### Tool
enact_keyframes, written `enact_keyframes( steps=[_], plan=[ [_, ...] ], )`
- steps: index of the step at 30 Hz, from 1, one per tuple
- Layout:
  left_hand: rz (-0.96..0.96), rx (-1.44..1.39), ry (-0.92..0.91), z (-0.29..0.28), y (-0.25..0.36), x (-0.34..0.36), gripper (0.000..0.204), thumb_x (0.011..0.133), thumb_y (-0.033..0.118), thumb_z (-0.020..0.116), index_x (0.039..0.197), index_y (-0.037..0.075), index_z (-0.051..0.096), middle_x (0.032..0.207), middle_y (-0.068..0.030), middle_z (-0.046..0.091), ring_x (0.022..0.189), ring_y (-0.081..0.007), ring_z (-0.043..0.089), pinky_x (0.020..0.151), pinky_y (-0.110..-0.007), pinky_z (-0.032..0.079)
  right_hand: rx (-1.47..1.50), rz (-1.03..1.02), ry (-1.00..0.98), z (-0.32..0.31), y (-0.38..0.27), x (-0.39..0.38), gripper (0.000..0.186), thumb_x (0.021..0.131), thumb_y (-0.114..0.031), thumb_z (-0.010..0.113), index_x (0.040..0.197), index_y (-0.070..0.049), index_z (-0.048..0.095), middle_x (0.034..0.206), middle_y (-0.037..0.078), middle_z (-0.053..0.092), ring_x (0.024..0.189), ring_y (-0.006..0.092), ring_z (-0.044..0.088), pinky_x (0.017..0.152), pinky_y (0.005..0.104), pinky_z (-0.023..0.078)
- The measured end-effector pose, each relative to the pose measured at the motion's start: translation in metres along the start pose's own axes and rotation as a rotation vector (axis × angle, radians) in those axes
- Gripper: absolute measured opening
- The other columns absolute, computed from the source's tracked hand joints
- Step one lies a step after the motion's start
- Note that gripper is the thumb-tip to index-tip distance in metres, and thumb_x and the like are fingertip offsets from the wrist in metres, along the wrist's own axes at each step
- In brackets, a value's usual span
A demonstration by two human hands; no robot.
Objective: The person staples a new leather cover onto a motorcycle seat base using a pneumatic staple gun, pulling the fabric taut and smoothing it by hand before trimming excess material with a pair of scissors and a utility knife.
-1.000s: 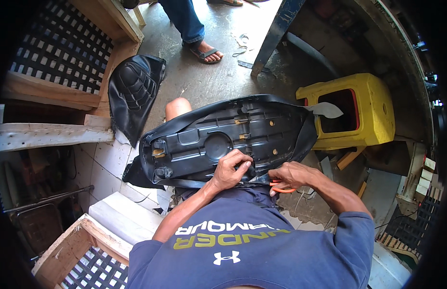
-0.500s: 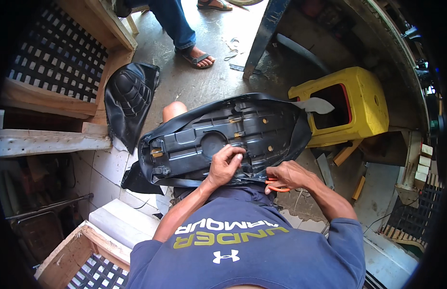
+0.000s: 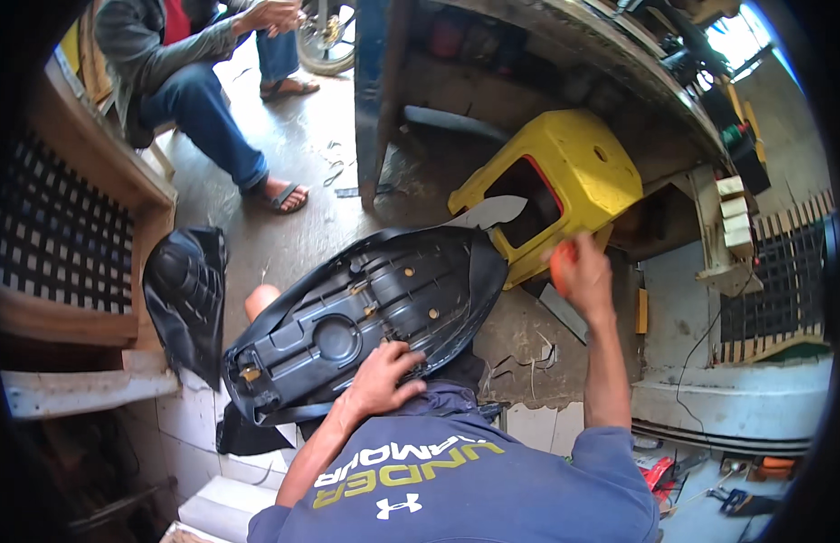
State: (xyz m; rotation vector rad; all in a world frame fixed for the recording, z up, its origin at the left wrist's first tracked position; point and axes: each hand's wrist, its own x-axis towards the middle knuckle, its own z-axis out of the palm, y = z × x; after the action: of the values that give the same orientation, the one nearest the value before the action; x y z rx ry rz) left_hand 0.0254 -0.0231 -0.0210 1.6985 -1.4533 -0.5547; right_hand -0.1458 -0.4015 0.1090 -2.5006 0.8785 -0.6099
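An upside-down motorcycle seat [image 3: 336,340] lies slantwise across my lap, its black plastic underside facing up. Loose black cover material [image 3: 479,276] wraps around its rim. My left hand [image 3: 384,377] rests on the seat's near edge, fingers apart and holding nothing. Off to the right of the seat, in front of the yellow stool [image 3: 610,176], my raised right hand [image 3: 584,276] is closed around orange-handled scissors [image 3: 561,264]. Motion blurs that hand, and the blades cannot be made out.
A black seat cover [image 3: 186,290] leans at the left by a wooden frame with woven black straps [image 3: 58,213]. A seated person [image 3: 203,109] is at the far left. Assorted tools [image 3: 736,498] lie at the lower right. A blue post [image 3: 370,100] stands ahead.
My right hand has lifted away from the seat's near edge, rightward and up, with the scissors. My left hand stays at the seat, its fingers more spread. The view has swung right.
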Motion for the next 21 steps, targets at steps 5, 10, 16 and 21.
enact_keyframes(
  steps=[5, 10, 16, 21],
  plan=[
    [-0.075, 0.266, -0.108, 0.008, 0.013, -0.004, 0.05, 0.091, 0.022, 0.078, 0.139, 0.016, 0.069, 0.136, -0.0169, 0.057, 0.118, -0.0348, 0.06, 0.099, -0.044, 0.049, -0.496, 0.36, 0.302, -0.058, 0.077, 0.121, 0.05, 0.087, -0.04, 0.081, 0.116, -0.002, 0.068, 0.11, 0.028, 0.074, 0.106, 0.0465, 0.071, 0.086, 0.054, 0.055],
    [-0.195, 0.263, 0.058, 0.022, 0.027, -0.003, 0.033, 0.091, 0.015, 0.075, 0.124, 0.011, 0.074, 0.134, -0.0146, 0.063, 0.107, -0.0362, 0.071, 0.086, -0.047, 0.06, -0.435, 0.148, 0.399, -0.052, 0.075, 0.156, 0.046, 0.091, -0.033, 0.076, 0.123, 0.0, 0.071, 0.112, 0.024, 0.075, 0.11, 0.0431, 0.07, 0.096, 0.0475, 0.054],
    [-0.362, 0.109, 0.13, -0.043, 0.062, 0.012, 0.023, 0.091, 0.012, 0.073, 0.112, 0.005, 0.076, 0.117, -0.0069, 0.073, 0.102, -0.0333, 0.073, 0.084, -0.043, 0.061, 0.249, 0.176, 0.372, 0.062, 0.033, 0.04, 0.032, 0.103, -0.026, 0.069, 0.125, -0.003, 0.073, 0.121, 0.016, 0.073, 0.115, 0.0302, 0.07, 0.098, 0.0398, 0.053],
    [-0.331, -0.069, -0.048, -0.153, 0.097, -0.023, 0.027, 0.09, 0.011, 0.077, 0.113, -0.004, 0.076, 0.113, -0.0151, 0.073, 0.105, -0.031, 0.072, 0.094, -0.039, 0.056, 0.539, 0.698, 0.168, 0.121, 0.042, -0.051, 0.056, 0.108, -0.048, 0.058, 0.147, -0.009, 0.061, 0.144, 0.012, 0.065, 0.132, 0.0261, 0.061, 0.11, 0.0409, 0.046]
  ],
)
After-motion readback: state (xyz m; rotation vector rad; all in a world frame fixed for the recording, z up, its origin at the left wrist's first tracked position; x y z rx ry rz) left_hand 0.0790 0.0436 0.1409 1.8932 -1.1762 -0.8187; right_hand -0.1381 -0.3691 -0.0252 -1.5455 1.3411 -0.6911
